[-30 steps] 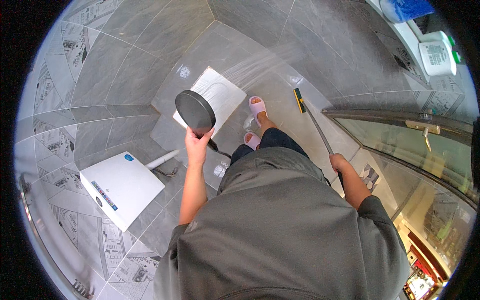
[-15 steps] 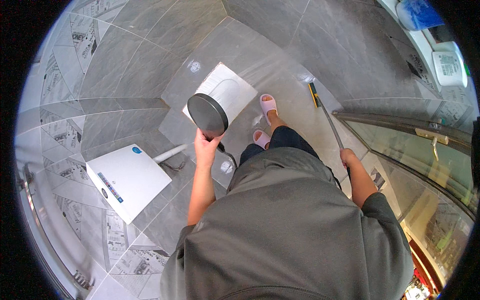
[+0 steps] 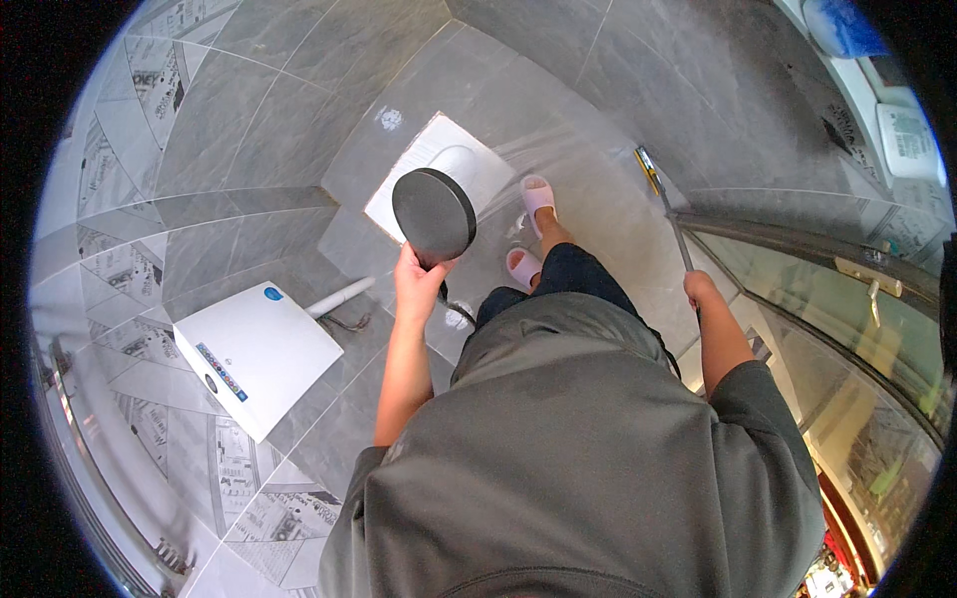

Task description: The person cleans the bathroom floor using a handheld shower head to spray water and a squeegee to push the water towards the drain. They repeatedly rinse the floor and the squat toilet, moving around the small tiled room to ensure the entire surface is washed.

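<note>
My left hand (image 3: 420,286) is closed round the handle of a large round black shower head (image 3: 434,213), with a dark hose hanging below. Faint streaks of water run from it toward the right wall. My right hand (image 3: 702,287) grips the long grey handle of a floor brush (image 3: 651,171), whose yellow and black head is at the foot of the right wall. Partly behind the shower head, a white board (image 3: 469,169) with a curved outline on it lies on the grey tiled floor (image 3: 588,214).
A white box-shaped unit (image 3: 257,354) with a white pipe (image 3: 344,296) stands at the left. Pink slippers (image 3: 537,193) are on my feet. On the right are a glass door (image 3: 797,289) with a metal handle (image 3: 873,299) and a shelf holding a white container (image 3: 909,142).
The shower head has moved a little right and up with my left hand. The brush head has shifted right and slightly up, closer against the wall and turned more edge-on.
</note>
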`<action>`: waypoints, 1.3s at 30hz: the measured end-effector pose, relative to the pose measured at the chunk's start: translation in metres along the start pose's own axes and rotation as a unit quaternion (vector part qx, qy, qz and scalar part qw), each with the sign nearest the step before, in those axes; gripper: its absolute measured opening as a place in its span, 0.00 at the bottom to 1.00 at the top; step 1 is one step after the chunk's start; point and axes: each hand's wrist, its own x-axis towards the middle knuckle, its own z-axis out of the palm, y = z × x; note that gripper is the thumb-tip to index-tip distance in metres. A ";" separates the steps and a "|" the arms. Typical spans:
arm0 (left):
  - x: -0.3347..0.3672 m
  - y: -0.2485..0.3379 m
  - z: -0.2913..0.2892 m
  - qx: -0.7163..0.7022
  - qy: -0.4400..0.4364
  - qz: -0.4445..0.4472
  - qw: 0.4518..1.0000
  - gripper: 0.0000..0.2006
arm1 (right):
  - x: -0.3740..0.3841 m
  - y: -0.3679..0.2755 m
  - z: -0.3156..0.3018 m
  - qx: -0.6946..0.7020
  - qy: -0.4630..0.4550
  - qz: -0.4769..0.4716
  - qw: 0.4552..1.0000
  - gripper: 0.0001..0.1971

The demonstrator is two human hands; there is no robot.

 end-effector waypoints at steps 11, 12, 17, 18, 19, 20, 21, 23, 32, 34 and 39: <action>-0.005 -0.012 -0.011 0.054 0.022 -0.015 0.998 0.19 | -0.028 -0.029 0.004 -0.101 0.004 -0.034 0.994 0.09; -0.007 -0.015 -0.012 0.061 0.022 -0.016 0.998 0.18 | -0.027 -0.030 0.005 -0.104 0.006 -0.031 0.994 0.09; -0.015 -0.021 -0.013 0.094 0.010 -0.021 0.995 0.17 | -0.028 -0.051 0.024 -0.141 -0.084 -0.065 0.984 0.11; -0.018 -0.027 -0.015 0.098 0.016 -0.016 0.995 0.17 | -0.037 -0.061 0.026 -0.132 -0.093 -0.086 0.983 0.10; -0.017 -0.032 -0.011 0.096 0.009 -0.007 0.995 0.17 | -0.014 -0.048 0.035 -0.146 -0.145 -0.081 0.975 0.09; -0.018 -0.037 -0.012 0.100 0.012 0.001 0.995 0.18 | -0.008 -0.048 0.040 -0.184 -0.128 -0.129 0.966 0.07; -0.019 -0.032 -0.009 0.113 0.012 -0.007 0.993 0.18 | -0.005 -0.046 0.044 -0.219 -0.112 -0.174 0.954 0.08; -0.027 -0.019 -0.006 0.145 0.026 -0.028 0.989 0.18 | -0.053 -0.076 0.036 -0.148 -0.078 -0.134 0.977 0.11; -0.031 -0.035 -0.016 0.131 0.016 -0.015 0.991 0.18 | -0.102 -0.145 0.044 -0.203 -0.176 -0.210 0.940 0.10; -0.031 -0.033 -0.019 0.124 0.012 -0.001 0.992 0.18 | -0.110 -0.163 0.062 -0.258 -0.096 -0.271 0.923 0.11; -0.038 -0.023 -0.029 0.145 0.086 -0.011 0.986 0.17 | -0.110 -0.154 0.076 -0.173 -0.002 -0.342 0.924 0.15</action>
